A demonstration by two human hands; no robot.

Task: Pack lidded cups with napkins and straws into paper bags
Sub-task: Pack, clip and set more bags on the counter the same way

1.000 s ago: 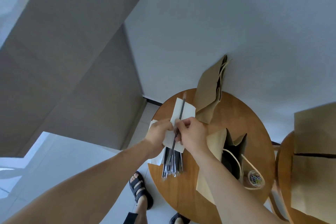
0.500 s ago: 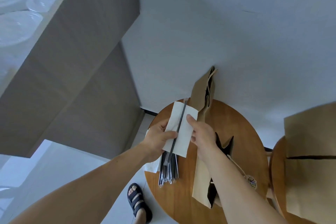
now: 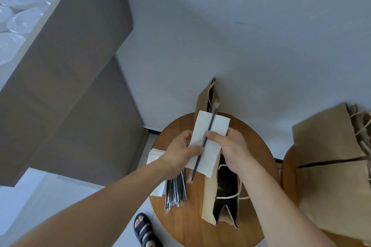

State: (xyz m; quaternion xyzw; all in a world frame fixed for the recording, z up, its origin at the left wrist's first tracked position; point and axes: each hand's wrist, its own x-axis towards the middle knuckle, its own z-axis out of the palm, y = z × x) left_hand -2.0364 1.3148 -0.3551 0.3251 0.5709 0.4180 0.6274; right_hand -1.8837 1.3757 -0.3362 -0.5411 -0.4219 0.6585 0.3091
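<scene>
A tall grey cabinet [image 3: 60, 86] fills the left side, with clear plastic lids [image 3: 18, 18] crowded on its top; whether cups sit under them cannot be told. At the right edge, large brown paper bags [image 3: 331, 176] stand on a second wooden table [image 3: 287, 168], just beside the round wooden table [image 3: 180, 226] in the middle. On that round table an open paper bag [image 3: 208, 202] stands with its dark mouth facing up and its twine handles draped across the opening. A narrower folded paper bag [image 3: 202, 98] stands at the table's far edge against the white wall. Both hands hold a white napkin [image 3: 220, 126] above the table, over the far end of the open bag. The left hand [image 3: 178, 152] pinches the napkin's left side, thumb on top and fingers behind. The right hand [image 3: 230, 146] has its thumb pressing a black wrapped straw [image 3: 210, 124] against the napkin, fingers curled behind the paper. The straw lies lengthwise down the napkin's middle and sticks out past both ends. Beneath the left wrist a bundle of wrapped straws [image 3: 175, 190] lies on the table, touching a stack of napkins [image 3: 154, 156] at the left rim. A foot in a dark sandal [image 3: 143, 226] stands on the floor below.
</scene>
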